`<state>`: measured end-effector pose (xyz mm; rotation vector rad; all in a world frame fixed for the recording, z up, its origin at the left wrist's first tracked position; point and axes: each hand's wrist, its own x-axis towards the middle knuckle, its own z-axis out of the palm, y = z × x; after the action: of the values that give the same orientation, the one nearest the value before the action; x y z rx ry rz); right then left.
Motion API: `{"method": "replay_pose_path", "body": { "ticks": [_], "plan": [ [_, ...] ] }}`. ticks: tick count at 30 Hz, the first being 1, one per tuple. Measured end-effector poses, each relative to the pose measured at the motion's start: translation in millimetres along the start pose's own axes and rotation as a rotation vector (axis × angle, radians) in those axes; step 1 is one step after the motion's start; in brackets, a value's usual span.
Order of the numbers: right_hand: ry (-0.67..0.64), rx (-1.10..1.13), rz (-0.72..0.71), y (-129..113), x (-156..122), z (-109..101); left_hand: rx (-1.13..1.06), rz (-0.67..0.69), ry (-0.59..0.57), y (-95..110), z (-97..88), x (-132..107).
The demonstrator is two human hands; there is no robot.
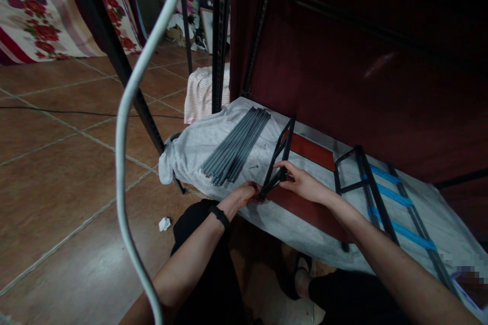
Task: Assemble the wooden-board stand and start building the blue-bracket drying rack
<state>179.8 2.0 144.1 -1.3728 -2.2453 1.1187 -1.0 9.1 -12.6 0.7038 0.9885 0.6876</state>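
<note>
A black metal frame (pixel 288 144) with crossbars stands on edge on a cloth-covered surface, against reddish-brown boards (pixel 305 209). My left hand (pixel 247 193) is closed at its near lower corner; the fingertips are partly hidden there. My right hand (pixel 299 181) curls its fingers about the frame's near upright, index finger stretched over the bar. Left of the frame lies a bundle of grey metal rods (pixel 236 146), with a small screw (pixel 253 166) beside it. A second black frame (pixel 375 190) stands to the right, upright on the cloth.
Bars wrapped with blue bands (pixel 396 196) lie at the right end of the grey cloth (pixel 183 162). Black posts (pixel 221 35) rise at the back and left. A thick white cable (pixel 122 162) hangs close in front. Crumpled paper (pixel 164 224) lies on the tiled floor.
</note>
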Motion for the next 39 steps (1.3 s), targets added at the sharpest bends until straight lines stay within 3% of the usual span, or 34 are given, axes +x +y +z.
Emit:
{"method": "replay_pose_path", "body": {
  "ticks": [18,27,33,36,39],
  "plan": [
    [0.014,-0.036,0.001,6,1,3,0.089,0.071,0.081,-5,5.0,3],
    [0.052,-0.41,0.006,-15,-6,3,0.107,0.091,0.093,-9,4.8,7],
    [0.184,-0.733,-0.118,-17,-14,5,0.079,0.134,0.077,-7,6.0,2],
    [0.198,-0.75,-0.164,-17,-15,3,0.077,0.129,0.081,-6,6.7,2],
    [0.111,-0.637,-0.135,-16,-16,-1,0.078,0.114,0.093,-5,7.1,3]
  ]
}}
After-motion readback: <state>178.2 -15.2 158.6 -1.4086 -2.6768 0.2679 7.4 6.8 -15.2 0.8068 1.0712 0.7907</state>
